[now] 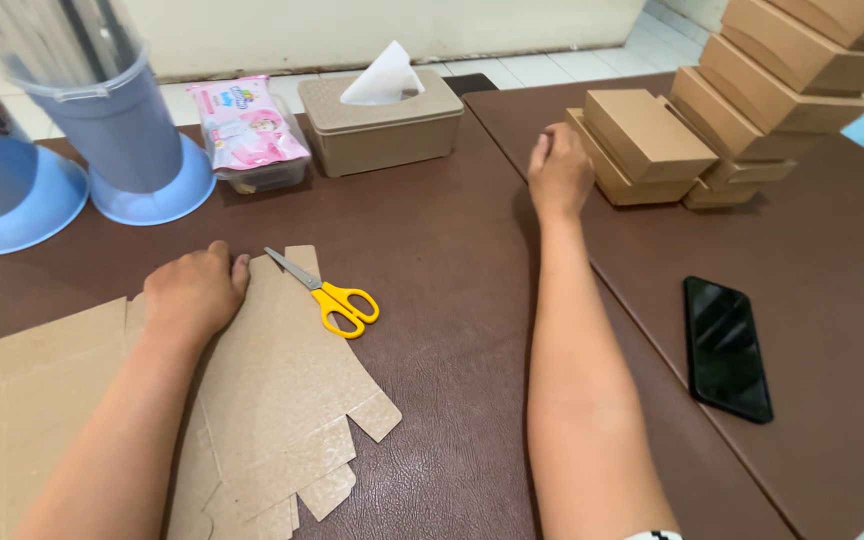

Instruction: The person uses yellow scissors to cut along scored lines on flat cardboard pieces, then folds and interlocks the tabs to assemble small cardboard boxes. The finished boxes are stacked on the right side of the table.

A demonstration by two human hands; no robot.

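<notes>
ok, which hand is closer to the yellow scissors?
Left. The left hand rests on the flat cardboard just beside the scissors; the right hand is across the table by the folded boxes.

Brown table [452,230]: flat cardboard [282,400] at 7, scissors [337,298] centre, phone [726,347] at 4 (screen dark), boxes [652,145] at 1.

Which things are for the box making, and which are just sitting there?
In use:
- flat cardboard sheets, under the left hand
- folded boxes, by the right hand
- scissors, lying on the cardboard

Just lying about:
- phone
- tissue box
- pink packet
- blue tubs
</notes>
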